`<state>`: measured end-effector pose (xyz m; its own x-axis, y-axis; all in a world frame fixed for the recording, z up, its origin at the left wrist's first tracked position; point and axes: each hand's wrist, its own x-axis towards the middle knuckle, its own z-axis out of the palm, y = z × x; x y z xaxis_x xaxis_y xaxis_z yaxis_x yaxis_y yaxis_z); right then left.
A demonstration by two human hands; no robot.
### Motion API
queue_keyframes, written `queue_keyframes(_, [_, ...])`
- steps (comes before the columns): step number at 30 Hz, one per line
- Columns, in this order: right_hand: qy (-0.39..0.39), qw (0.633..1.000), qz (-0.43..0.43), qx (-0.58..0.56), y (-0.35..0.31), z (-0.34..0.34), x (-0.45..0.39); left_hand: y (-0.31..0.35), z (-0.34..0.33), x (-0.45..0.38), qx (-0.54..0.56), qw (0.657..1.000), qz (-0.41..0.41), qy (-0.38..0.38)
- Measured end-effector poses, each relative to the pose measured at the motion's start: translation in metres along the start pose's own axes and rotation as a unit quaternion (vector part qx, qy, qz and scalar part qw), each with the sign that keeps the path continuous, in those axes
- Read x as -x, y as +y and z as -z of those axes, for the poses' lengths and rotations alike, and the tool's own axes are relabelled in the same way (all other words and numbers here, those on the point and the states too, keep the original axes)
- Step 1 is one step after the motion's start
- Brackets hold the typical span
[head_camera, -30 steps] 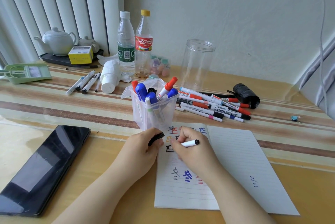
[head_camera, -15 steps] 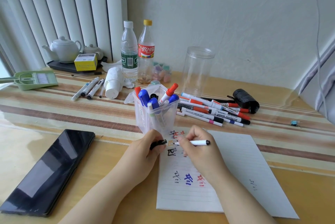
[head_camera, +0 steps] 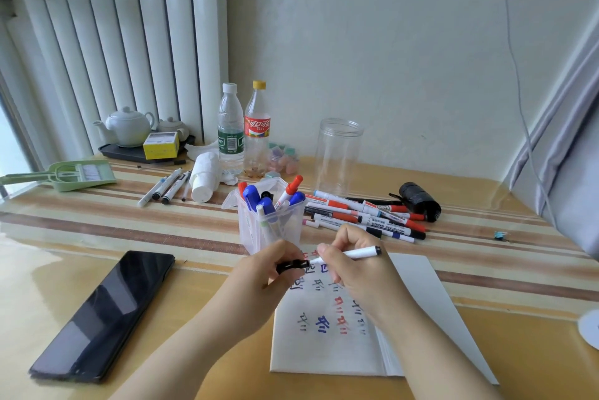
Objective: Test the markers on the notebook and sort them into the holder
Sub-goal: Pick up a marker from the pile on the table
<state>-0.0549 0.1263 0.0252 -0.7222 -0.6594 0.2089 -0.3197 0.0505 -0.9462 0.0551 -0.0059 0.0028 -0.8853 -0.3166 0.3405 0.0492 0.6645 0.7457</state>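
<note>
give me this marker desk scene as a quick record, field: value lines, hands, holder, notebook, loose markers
left hand: left hand pinches a black cap
right hand: right hand grips a white marker, tip pointed at the cap
holder: clear holder behind the hands, with blue and red capped markers standing in it
notebook: notebook open under the hands, red, blue and black test marks on the page
loose markers: pile of markers right of the holder; a few pens further left
other: dark phone lying at left
</note>
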Motion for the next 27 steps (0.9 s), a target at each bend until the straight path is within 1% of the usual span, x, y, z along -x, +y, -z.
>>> queue_keyframes(7, [-0.013, 0.999, 0.009, -0.031, -0.007, 0.002, 0.004, 0.019, 0.003, 0.001, 0.021, 0.999, 0.007, -0.030])
queue_keyframes(12, [-0.006, 0.996, -0.008, -0.090, -0.007, -0.006, 0.004, 0.023, 0.005, 0.001, 0.019, 0.999, 0.012, -0.038])
queue_keyframes(16, [-0.017, 0.996, -0.019, -0.090, 0.002, -0.016, 0.003, 0.016, 0.005, 0.004, 0.020, 0.998, 0.028, -0.046])
queue_keyframes(18, [-0.027, 0.996, -0.028, -0.086, 0.005, -0.018, 0.002, 0.013, 0.005, 0.006, 0.033, 0.998, 0.046, -0.039])
queue_keyframes(20, [-0.051, 0.992, -0.041, -0.105, 0.004, -0.020, 0.000, 0.013, 0.006, 0.006, 0.041, 0.997, 0.063, -0.015])
queue_keyframes(22, [-0.070, 0.987, -0.063, -0.128, -0.001, -0.022, -0.002, 0.014, 0.011, 0.004, 0.041, 0.996, 0.071, 0.037])
queue_keyframes(24, [-0.058, 0.984, -0.084, -0.145, -0.004, -0.023, -0.005, 0.016, 0.020, 0.003, 0.027, 0.992, 0.068, 0.103])
queue_keyframes(27, [-0.029, 0.985, -0.084, -0.150, -0.008, -0.019, -0.008, 0.019, 0.040, -0.001, -0.023, 0.977, 0.035, 0.209])
